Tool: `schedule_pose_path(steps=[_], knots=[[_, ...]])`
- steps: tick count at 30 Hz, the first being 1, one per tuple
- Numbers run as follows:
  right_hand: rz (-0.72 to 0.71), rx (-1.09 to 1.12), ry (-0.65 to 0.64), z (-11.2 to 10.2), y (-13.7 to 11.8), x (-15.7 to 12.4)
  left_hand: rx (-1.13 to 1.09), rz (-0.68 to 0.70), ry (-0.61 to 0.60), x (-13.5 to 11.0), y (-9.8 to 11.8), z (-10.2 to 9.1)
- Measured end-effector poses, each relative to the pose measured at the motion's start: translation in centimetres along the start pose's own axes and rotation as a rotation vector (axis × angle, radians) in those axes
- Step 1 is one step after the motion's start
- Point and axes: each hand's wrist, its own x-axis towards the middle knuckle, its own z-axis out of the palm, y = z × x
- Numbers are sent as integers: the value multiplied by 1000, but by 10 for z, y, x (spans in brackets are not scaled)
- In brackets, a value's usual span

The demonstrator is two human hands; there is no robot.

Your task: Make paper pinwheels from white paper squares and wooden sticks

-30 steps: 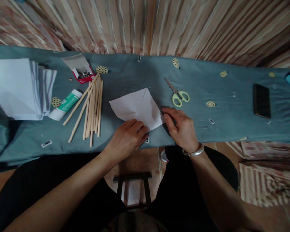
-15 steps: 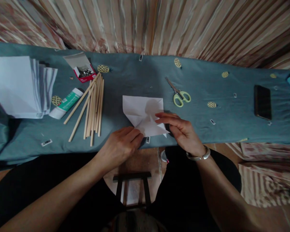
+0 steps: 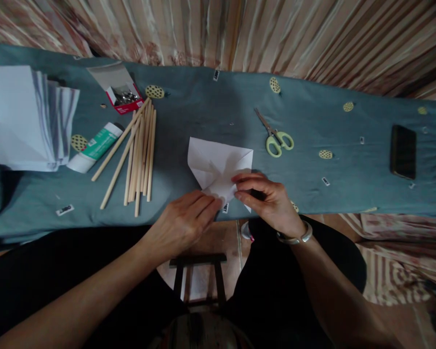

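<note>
A white sheet of paper with crease lines lies near the front edge of the cloth-covered table, its near part bent over. My left hand pinches the paper's near edge, fingers closed. On the near right part, my right hand grips the paper between thumb and fingers. Part of the near side is hidden beneath both hands. Behind and to the right of the paper, green-handled scissors lie with their blades pointing away.
Left of the paper are several wooden sticks, a green-and-white glue stick, an open red box of small metal pieces and a stack of white paper. A black phone lies far right. Curtains hang behind the table.
My right thumb and fingers have closed on the paper's near right part, drawing it inward toward my left hand. The paper has turned slightly. The view has shifted a little.
</note>
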Motion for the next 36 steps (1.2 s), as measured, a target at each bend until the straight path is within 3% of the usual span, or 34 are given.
schedule_pose_path(steps=[13,27,36], knots=[[0,-323,115,17,-11,5,-158,-78,3,-1,-2,9],[15,-381,127,21,-15,7,-213,-131,72,0,0,14],[24,-378,128,22,-14,7,-223,-151,39,-1,0,13]])
